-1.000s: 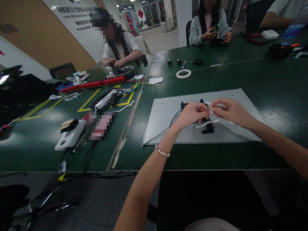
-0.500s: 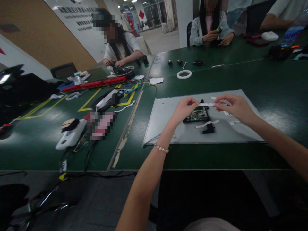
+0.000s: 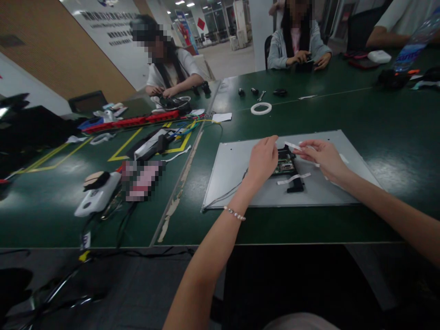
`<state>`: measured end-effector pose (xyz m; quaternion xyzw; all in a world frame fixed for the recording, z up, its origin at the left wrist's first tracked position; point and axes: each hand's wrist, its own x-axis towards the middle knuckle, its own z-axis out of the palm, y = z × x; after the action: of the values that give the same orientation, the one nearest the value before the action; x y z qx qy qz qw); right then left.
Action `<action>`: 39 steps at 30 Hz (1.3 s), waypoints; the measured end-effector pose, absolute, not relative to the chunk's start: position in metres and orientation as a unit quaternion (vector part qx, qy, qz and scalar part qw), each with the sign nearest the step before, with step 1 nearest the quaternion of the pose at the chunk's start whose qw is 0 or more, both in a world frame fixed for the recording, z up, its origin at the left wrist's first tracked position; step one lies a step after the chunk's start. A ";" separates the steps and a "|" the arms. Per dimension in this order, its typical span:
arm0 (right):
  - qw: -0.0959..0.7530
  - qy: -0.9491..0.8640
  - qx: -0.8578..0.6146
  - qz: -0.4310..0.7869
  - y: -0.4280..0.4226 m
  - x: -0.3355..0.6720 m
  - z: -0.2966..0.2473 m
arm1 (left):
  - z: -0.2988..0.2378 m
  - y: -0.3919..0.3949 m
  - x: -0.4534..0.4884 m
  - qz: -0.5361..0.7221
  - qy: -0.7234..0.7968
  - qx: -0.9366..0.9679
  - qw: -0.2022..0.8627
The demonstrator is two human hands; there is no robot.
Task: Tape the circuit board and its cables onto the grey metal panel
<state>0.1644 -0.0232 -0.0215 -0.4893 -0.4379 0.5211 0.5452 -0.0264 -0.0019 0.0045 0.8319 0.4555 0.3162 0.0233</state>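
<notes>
My right hand point(image 3: 323, 158) pinches one end of a narrow white strip point(image 3: 292, 146), which points left over a black-framed circuit board point(image 3: 285, 166). Whether the strip is tape or flat cable I cannot tell. At the board's left side is my left hand point(image 3: 263, 158), fingers pressed together and pointing away from me. Its back hides the fingertips and part of the board, so anything in them is out of sight. Another white strip point(image 3: 294, 178) lies across the black bracket point(image 3: 295, 185) below the board. Everything rests on a light grey metal panel point(image 3: 228, 172).
A white ring-shaped roll point(image 3: 261, 108), a small wrench point(image 3: 261, 96) and dark small parts point(image 3: 279, 92) lie beyond the panel. Left are a white device point(image 3: 98, 195), cables and a red power strip point(image 3: 134, 121). Two people work across the green table point(image 3: 385, 119); another sits at right.
My left hand has let go of the strip's left end and come down beside the board, wrist turned. The strip now hangs from my right hand alone, tilted. The view has shifted slightly.
</notes>
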 end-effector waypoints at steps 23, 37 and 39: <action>0.570 -0.461 -0.477 0.485 -0.014 0.153 -0.033 | -0.009 -0.006 -0.017 0.138 0.452 0.881 -0.003; 0.582 -0.543 -0.408 0.447 -0.015 0.152 -0.024 | -0.012 -0.002 -0.015 0.191 0.496 0.847 0.012; 0.578 -0.561 -0.398 0.438 -0.016 0.150 -0.022 | -0.011 -0.004 -0.015 0.199 0.501 0.842 0.008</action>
<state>0.1501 -0.0158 -0.0224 -0.3982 -0.5614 0.4381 0.5782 -0.0148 -0.0035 -0.0111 0.8423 0.5007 0.1995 0.0085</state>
